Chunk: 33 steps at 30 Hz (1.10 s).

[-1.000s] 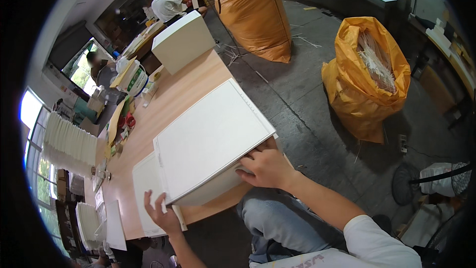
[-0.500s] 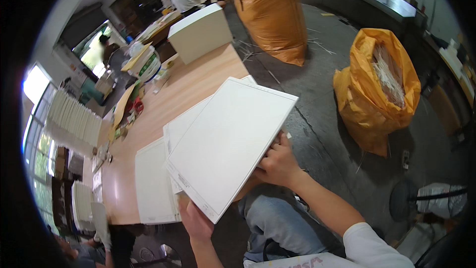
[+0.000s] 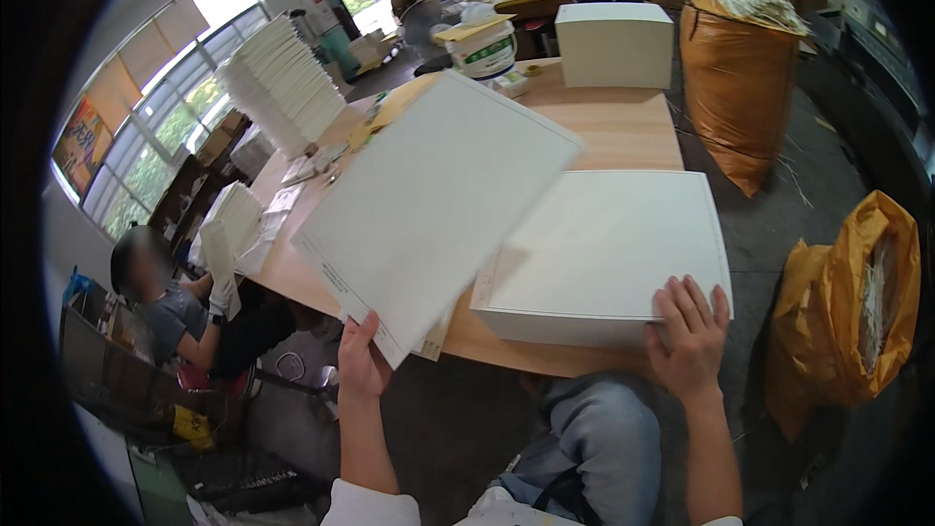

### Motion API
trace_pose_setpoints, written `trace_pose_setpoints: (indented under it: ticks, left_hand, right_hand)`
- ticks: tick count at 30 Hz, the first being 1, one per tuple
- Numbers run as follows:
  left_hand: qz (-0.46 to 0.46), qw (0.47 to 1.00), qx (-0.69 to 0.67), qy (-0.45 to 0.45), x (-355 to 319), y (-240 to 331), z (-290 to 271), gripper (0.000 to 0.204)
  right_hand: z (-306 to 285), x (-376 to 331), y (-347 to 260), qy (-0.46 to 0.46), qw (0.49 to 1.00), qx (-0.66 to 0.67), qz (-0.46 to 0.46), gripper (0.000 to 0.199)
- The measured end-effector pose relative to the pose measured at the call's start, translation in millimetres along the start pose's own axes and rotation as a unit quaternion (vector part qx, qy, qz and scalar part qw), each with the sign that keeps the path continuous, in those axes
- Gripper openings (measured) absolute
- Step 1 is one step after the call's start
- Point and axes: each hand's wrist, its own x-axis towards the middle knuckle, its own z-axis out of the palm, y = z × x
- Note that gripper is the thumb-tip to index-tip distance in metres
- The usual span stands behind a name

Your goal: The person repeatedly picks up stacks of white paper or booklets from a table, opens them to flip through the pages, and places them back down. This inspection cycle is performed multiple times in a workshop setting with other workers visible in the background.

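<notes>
Pinching the lower corner of a large white board [image 3: 429,214] in my left hand [image 3: 362,362], I hold it tilted up over the near edge of the wooden table [image 3: 623,127], while my right hand [image 3: 690,331] lies open with fingers spread on the near right corner of the flat white box [image 3: 609,253]. Half a second ago both hands held the board up together; now the box lies uncovered. Farther off stand a smaller white box [image 3: 616,44], a white bucket [image 3: 482,51], stacked white sheets [image 3: 278,88], two orange sacks [image 3: 735,88], and a seated person [image 3: 185,312] at left.
</notes>
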Motion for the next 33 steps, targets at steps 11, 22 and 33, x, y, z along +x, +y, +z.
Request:
trace_pose_setpoints:
  ticks: [11, 22, 33]
  left_hand:
    - [-0.143, 0.961, -0.040, 0.233, 59, -97, -116, 0.036]
    - [-0.207, 0.963, 0.002, 0.172, 63, -82, -115, 0.048]
    - [0.052, 0.839, 0.527, 0.125, 95, -76, -95, 0.040]
  right_hand:
    - [3, -1, 3, -0.009, 1.000, -0.008, -0.006, 0.041]
    - [-3, 1, 4, 0.006, 1.000, 0.021, -0.006, 0.041]
    - [48, -201, 98, 0.054, 0.754, 0.379, 0.534, 0.039]
